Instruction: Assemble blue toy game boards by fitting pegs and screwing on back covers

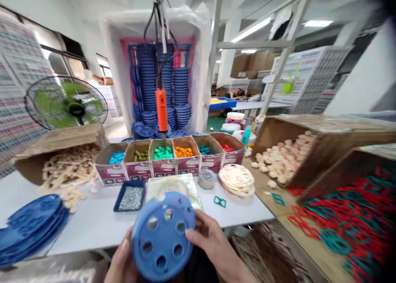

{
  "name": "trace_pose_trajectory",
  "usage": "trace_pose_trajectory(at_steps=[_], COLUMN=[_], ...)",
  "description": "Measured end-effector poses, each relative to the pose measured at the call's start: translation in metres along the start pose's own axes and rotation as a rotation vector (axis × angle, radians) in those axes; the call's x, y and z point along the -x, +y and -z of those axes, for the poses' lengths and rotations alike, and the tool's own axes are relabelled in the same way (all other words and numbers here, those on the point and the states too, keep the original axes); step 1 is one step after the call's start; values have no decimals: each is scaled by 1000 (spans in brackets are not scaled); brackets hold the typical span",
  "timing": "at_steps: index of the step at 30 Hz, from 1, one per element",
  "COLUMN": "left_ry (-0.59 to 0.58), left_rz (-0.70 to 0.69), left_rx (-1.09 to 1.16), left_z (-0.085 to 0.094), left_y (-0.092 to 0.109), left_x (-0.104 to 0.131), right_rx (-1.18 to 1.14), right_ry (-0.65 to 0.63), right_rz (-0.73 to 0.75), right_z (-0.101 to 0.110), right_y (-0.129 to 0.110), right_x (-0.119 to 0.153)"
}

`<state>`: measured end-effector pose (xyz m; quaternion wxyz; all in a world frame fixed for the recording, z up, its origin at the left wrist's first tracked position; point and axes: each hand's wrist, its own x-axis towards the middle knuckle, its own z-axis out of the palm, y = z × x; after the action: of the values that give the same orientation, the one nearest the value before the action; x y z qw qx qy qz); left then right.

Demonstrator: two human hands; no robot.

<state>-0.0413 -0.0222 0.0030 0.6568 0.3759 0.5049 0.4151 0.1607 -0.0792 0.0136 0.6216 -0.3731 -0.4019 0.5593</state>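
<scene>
A round blue plastic disc with several round holes is held up in front of the table's near edge, tilted to face me. My left hand grips its left rim; those fingers are partly hidden behind it. On the right rim, my right hand has its thumb on the front face and its fingers behind. Just beyond the disc lies a pale square board with a clear round piece on it. A blue tray of small metal screws stands left of the board, and a round tub of metal bits stands right.
Cardboard bins of coloured small parts line the back. An orange electric screwdriver hangs above them. Blue plates lie left, cream discs right. Boxes of cream parts and red and green pieces stand at the right.
</scene>
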Motion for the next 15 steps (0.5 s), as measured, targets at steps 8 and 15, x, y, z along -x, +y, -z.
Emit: trace_pose_trajectory(at_steps=[8,15], left_ry=[-143,-97], left_rz=[239,290], left_rx=[-69,-74], left_z=[-28,-28], left_y=[3,-27], left_x=[16,0], right_rx=[245,1063], right_ry=[-30,608], right_rz=[-136,115], right_z=[47,157], right_y=[1,-19], right_x=[43,54])
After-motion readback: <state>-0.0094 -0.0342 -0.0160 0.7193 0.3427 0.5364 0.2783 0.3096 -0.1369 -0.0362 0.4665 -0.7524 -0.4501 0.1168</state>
